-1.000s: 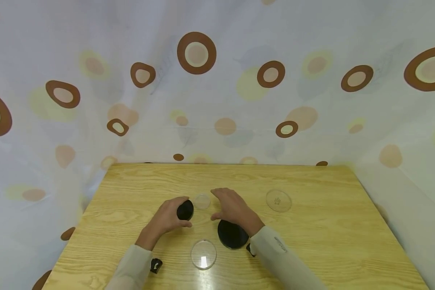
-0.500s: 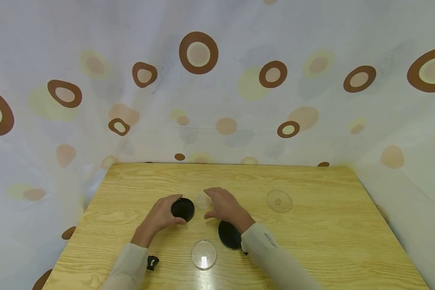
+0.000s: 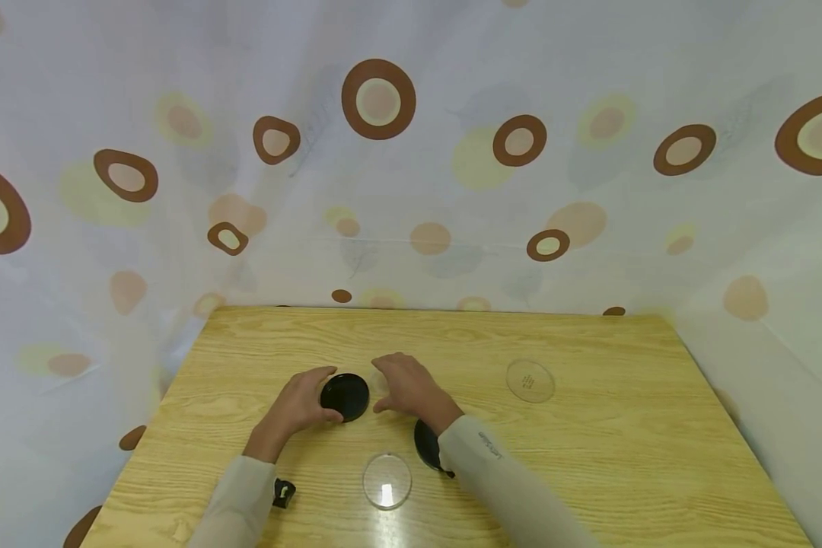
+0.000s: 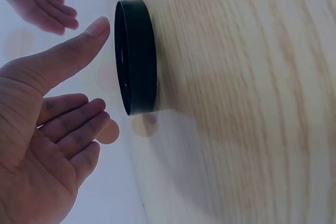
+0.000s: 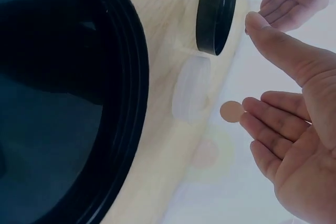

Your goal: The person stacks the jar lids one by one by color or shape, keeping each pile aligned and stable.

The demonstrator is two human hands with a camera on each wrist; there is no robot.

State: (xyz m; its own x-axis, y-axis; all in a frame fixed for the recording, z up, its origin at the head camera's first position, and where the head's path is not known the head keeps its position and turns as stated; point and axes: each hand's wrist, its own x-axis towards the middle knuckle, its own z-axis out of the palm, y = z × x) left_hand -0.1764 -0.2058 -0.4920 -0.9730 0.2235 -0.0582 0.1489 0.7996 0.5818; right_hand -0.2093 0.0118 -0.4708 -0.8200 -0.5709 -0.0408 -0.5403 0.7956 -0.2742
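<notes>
A shallow black round lid [image 3: 345, 397] lies flat on the wooden table. My left hand [image 3: 297, 403] curves loosely beside its left edge. In the left wrist view the thumb is close to the rim of this lid [image 4: 142, 59], with a small gap, and the fingers hold nothing. My right hand [image 3: 411, 387], thumb and fingers apart, hovers by a small translucent disc [image 3: 378, 380], which it partly covers in the head view. From the right wrist, that disc [image 5: 191, 90] rests on the table, apart from the fingers.
A larger black round lid [image 3: 425, 443] sits under my right forearm, partly hidden. A clear round dish [image 3: 387, 481] lies between the arms. Another clear disc with small print [image 3: 530, 381] lies to the right. Patterned curtain [image 3: 431, 175] surrounds the table [image 3: 623, 426].
The black lid, tilted at my left hand earlier, now lies flat, and that hand has drawn back left from it. My right hand has moved left, toward the translucent disc.
</notes>
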